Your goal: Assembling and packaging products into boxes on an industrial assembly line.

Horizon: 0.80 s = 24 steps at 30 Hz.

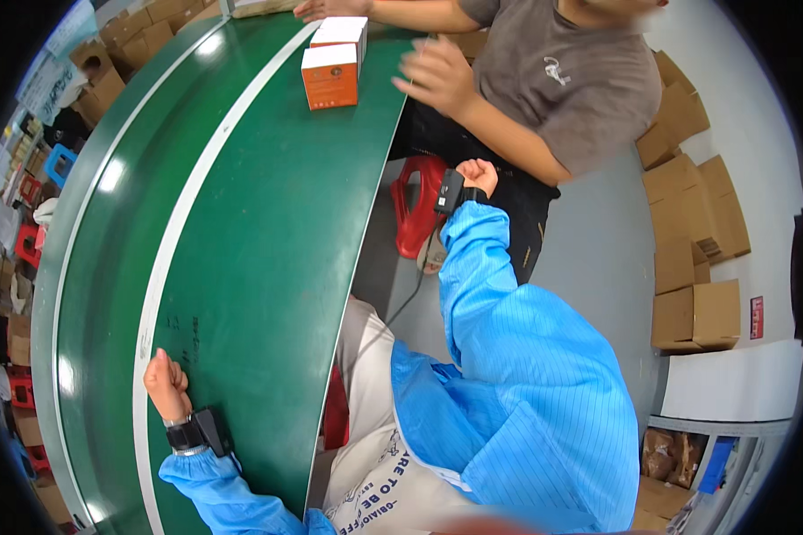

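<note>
My left hand is curled into a fist over the green tabletop, beside the white stripe along it. Nothing shows in its fingers. My right hand is also closed with nothing visible in it, raised off the table's right edge, close to the co-worker's lap. Each wrist wears a black strap with a small dark device. At the table's far end sit orange-and-white boxes, one behind another, out of reach of both my hands. A co-worker's hand is spread open to their right, and another hand lies behind them.
The co-worker in a brown shirt sits at the far right side of the table. A red stool stands under them. Cardboard boxes line the right wall. Shelving stands at lower right. Colored stools and cartons fill the left side.
</note>
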Motion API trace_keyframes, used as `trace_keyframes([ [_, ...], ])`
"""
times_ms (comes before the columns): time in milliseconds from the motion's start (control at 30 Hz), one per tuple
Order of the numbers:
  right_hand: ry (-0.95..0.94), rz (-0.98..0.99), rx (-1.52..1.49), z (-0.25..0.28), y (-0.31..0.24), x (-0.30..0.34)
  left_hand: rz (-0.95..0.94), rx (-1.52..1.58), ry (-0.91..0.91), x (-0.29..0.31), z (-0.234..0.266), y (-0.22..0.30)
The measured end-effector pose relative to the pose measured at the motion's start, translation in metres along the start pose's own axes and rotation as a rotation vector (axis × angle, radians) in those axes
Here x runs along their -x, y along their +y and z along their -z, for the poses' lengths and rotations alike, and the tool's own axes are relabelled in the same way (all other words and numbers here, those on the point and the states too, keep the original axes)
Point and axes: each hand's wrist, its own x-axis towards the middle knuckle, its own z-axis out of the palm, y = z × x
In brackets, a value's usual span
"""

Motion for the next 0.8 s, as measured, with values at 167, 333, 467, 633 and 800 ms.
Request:
trace_keyframes([
  [167,-0.111,-0.103,-0.145,-0.021,0.004,0.020,0.058,-0.032,-0.032,-0.004,-0.007,0.007],
  [333,-0.038,-0.122,-0.197,-0.039,0.004,0.058,0.015,-0.008,-0.040,-0.004,-0.005,0.005],
  [467,-0.126,-0.239,-0.210,-0.073,0.011,0.102,-0.001,0.126,-0.071,-0.003,-0.001,0.002],
  [633,-0.446,-0.243,-0.024,-0.128,0.047,0.171,0.009,0.063,-0.151,-0.002,-0.013,0.008],
  [800,-0.432,-0.672,0.182,-0.160,0.207,0.348,0.035,0.252,-0.038,0.028,0.035,0.011],
])
